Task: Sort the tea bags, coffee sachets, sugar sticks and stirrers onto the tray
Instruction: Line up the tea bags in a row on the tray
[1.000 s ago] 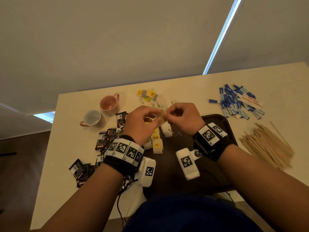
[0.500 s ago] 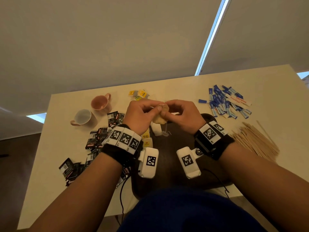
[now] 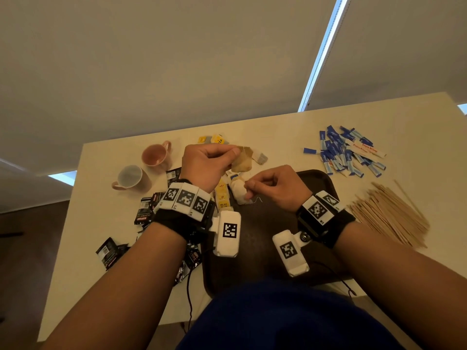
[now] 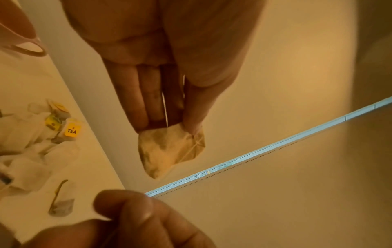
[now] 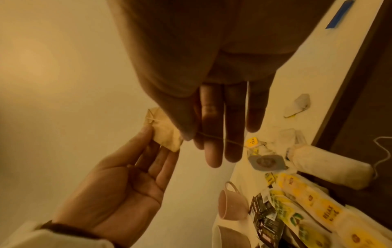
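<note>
1. Pinching a bare tea bag (image 3: 243, 161) between thumb and fingertips, the left hand (image 3: 206, 164) holds it above the far edge of the table (image 3: 106, 198); the bag is a crumpled, tan paper pouch, pointed at its lower end.
2. The right hand (image 3: 276, 189) is curled over the far left corner of the tray (image 3: 265, 223); thumb and forefinger pinch a thin string (image 5: 214, 138) that runs from the held bag.
3. The tray is dark brown, smooth, with rounded corners; along its left edge lie yellow wrapped tea bags (image 3: 222, 198) in a row, and a white rolled tea bag (image 3: 238, 192) lies just beside the right fingers.
4. More tea bags with yellow tags (image 3: 214, 140) lie loose on the table beyond the hands.
5. Two cups stand empty to the left: a pink cup (image 3: 155, 155) and a pale cup (image 3: 131, 178).
6. Black glossy coffee sachets (image 3: 146, 210) are scattered left of the tray, on the table.
7. Blue-and-white sugar sticks (image 3: 346, 154) lie heaped at the far right; thin wooden stirrers (image 3: 389, 215) lie in a fanned bundle right of the tray.
</note>
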